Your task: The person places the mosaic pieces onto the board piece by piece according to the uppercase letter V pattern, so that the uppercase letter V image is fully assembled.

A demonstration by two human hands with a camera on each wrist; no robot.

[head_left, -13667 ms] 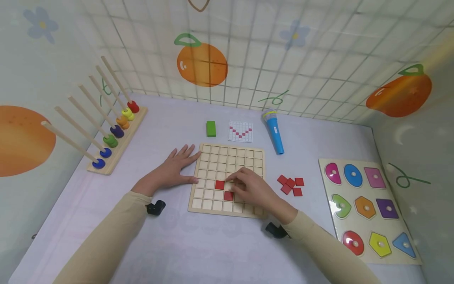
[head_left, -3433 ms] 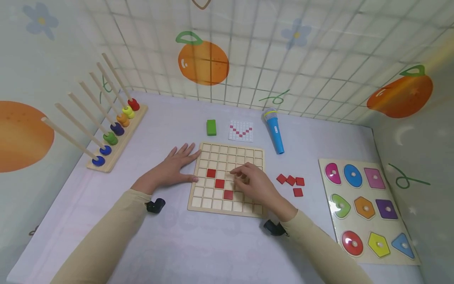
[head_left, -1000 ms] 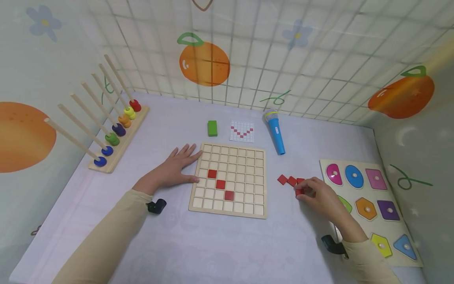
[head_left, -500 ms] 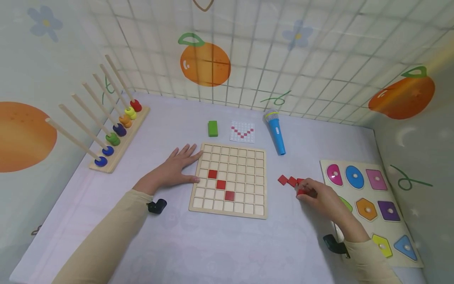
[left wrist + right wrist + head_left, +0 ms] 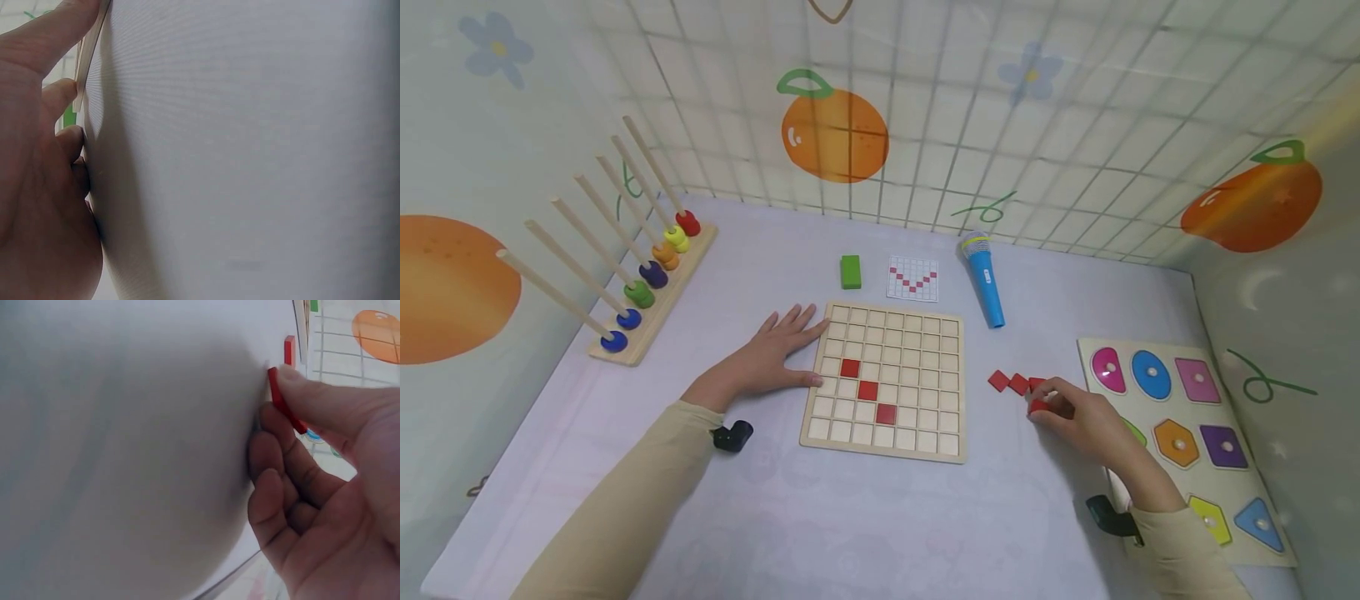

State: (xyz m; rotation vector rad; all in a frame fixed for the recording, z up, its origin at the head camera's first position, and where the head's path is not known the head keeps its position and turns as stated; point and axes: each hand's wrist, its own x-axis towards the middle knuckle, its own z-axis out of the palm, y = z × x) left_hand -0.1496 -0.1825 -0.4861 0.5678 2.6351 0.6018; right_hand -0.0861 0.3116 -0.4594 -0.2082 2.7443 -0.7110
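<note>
A wooden grid board [image 5: 940,321] lies in the middle of the table with three red tiles [image 5: 867,389] set in a diagonal. My left hand [image 5: 775,350] lies flat on the table, its fingers against the board's left edge [image 5: 90,50]. To the right of the board my right hand [image 5: 1047,404] pinches a loose red tile [image 5: 1034,407] between thumb and fingers, and in the right wrist view this tile [image 5: 284,403] stands tipped on its edge on the table. Three more loose red tiles [image 5: 1017,383] lie just beyond it.
A pattern card [image 5: 913,278], a green block [image 5: 850,272] and a blue toy microphone [image 5: 983,280] lie behind the board. A peg rack with coloured rings [image 5: 647,283] stands at the left. A shape puzzle board [image 5: 1187,433] lies at the right. Printed walls enclose the table.
The board went from two red tiles to three. My right hand left the board for the loose tiles at the right and now pinches one. The left hand has not moved.
</note>
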